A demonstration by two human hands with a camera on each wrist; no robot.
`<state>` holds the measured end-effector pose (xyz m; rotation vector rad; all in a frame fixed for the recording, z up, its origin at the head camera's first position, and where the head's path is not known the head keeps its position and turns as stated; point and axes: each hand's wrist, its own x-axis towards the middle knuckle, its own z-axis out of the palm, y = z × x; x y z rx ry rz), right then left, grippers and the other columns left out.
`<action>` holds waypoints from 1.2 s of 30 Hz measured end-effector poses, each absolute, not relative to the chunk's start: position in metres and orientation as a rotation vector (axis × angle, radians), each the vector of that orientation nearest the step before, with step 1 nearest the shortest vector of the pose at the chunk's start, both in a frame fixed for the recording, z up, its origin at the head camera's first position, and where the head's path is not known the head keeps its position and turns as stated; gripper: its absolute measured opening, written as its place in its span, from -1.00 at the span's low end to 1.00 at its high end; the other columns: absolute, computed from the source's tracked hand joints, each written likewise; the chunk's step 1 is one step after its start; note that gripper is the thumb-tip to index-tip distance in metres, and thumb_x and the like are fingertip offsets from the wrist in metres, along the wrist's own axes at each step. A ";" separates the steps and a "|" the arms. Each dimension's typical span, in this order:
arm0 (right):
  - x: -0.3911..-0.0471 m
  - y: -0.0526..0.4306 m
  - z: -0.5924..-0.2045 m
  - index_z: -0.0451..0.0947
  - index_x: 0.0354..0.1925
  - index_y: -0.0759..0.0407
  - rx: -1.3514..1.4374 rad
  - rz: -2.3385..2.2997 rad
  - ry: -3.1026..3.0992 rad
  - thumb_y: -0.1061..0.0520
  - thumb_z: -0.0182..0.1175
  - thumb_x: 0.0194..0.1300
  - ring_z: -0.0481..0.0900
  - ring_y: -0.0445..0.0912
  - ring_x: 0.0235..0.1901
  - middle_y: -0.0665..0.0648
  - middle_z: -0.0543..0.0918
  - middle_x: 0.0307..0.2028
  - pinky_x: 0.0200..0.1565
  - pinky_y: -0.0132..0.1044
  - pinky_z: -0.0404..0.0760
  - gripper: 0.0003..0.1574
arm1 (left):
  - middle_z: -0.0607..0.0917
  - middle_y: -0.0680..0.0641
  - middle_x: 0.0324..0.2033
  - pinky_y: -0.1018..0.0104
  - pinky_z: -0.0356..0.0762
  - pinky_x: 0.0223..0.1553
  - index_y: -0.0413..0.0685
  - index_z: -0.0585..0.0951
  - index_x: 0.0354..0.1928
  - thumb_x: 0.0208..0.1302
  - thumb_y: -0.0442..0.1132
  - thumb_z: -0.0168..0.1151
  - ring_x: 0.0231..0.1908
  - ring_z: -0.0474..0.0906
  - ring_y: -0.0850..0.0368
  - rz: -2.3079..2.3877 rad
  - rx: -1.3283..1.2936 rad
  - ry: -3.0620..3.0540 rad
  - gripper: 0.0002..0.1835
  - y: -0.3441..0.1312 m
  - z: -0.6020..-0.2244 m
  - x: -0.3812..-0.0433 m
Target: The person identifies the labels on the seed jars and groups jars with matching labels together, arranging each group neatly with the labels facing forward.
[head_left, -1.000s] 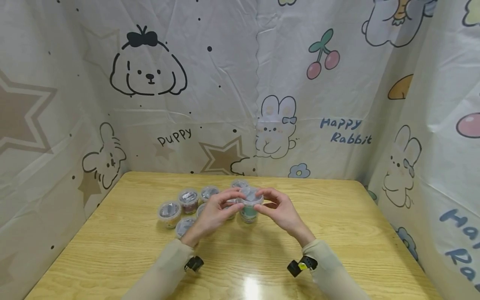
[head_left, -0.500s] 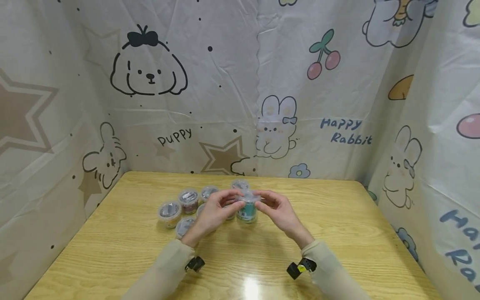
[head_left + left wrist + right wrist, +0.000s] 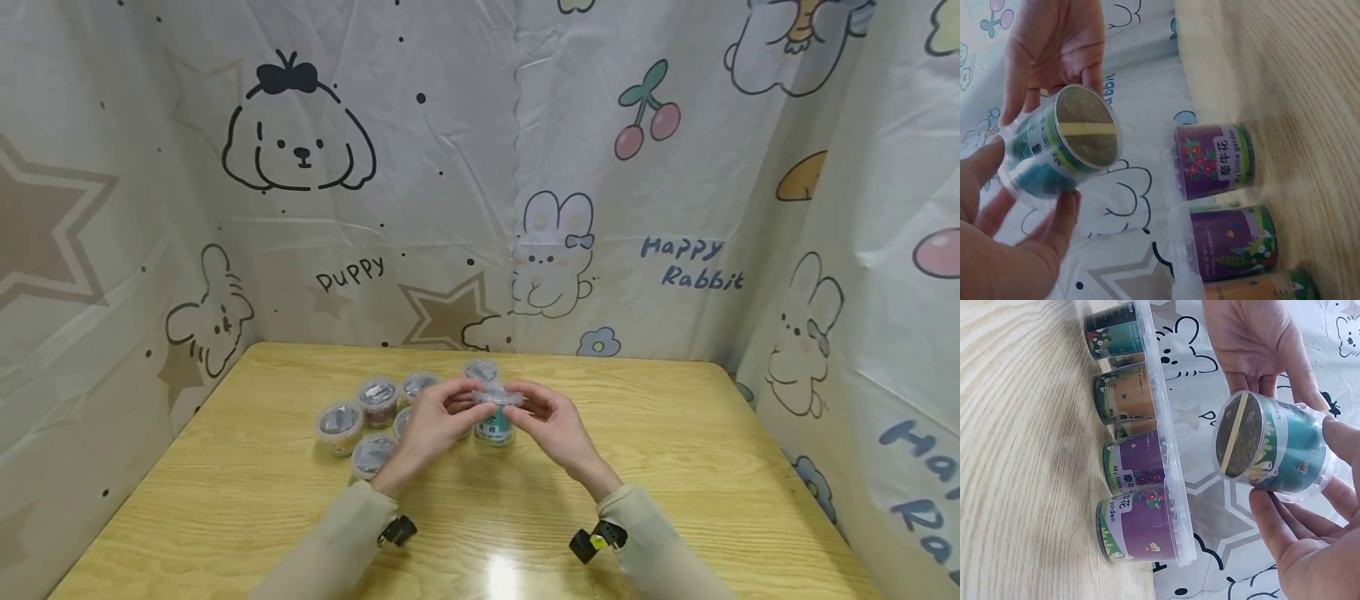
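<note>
Both hands hold a clear plastic cup [image 3: 493, 427] with a teal printed label, a clear lid and dark material showing through its base. My left hand [image 3: 435, 421] grips the lidded end from the left, thumb in front and fingers behind. From the right, my right hand [image 3: 555, 425] pinches the same end in a like way. In both wrist views the cup's base [image 3: 1088, 128] hangs above the tabletop, crossed by a pale yellow strip [image 3: 1235, 434].
On the wooden table [image 3: 637, 500], several similar lidded cups stand to the left, among them an orange one [image 3: 340, 429] and a purple one [image 3: 1216, 161]. One lidded cup [image 3: 480, 371] stands just behind the held cup. A patterned cloth [image 3: 450, 167] hangs around the table.
The held cup has shifted slightly left and tilted, so its lid shows more edge-on and white print on its label faces forward. The hands moved with it; the other cups stayed put.
</note>
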<state>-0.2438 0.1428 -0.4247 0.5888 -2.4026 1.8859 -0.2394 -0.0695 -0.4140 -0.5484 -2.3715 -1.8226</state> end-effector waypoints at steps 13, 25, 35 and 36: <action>-0.244 0.150 -0.426 0.56 0.08 0.20 0.680 1.890 -2.347 0.13 0.29 0.32 0.60 0.02 0.06 0.26 0.59 0.13 0.07 -0.36 0.58 -0.62 | 0.66 -0.08 0.07 0.17 0.63 0.03 0.05 0.62 0.13 0.36 -0.07 0.26 0.05 0.63 0.01 -1.938 -0.775 -2.391 -0.65 -0.080 -0.418 -0.246; -0.243 0.151 -0.427 0.50 0.18 0.24 0.763 1.969 -2.302 0.15 0.24 0.36 0.59 -0.14 0.08 0.30 0.58 0.15 0.10 -0.37 0.57 -0.55 | 0.68 -0.11 -0.08 0.25 0.62 -0.18 -0.04 0.61 0.06 0.36 -0.15 0.26 -0.19 0.64 0.16 -2.055 -0.861 -2.331 -0.72 -0.082 -0.418 -0.249; -0.242 0.147 -0.428 0.49 0.23 0.14 0.666 1.880 -2.385 0.06 0.25 0.37 0.52 0.12 0.20 0.23 0.56 0.20 0.20 -0.15 0.54 -0.50 | 0.67 -0.12 -0.03 0.31 0.62 0.01 -0.07 0.62 -0.03 0.31 -0.17 0.31 -0.02 0.64 0.05 -1.999 -0.802 -2.313 -0.76 -0.080 -0.425 -0.251; -0.241 0.147 -0.429 0.49 0.23 0.11 0.654 1.861 -2.400 0.04 0.25 0.36 0.52 0.11 0.20 0.21 0.56 0.20 0.19 -0.12 0.55 -0.50 | 0.67 -0.12 -0.03 0.32 0.62 0.01 -0.07 0.62 -0.03 0.31 -0.17 0.32 -0.02 0.64 0.05 -2.001 -0.800 -2.309 -0.76 -0.079 -0.426 -0.251</action>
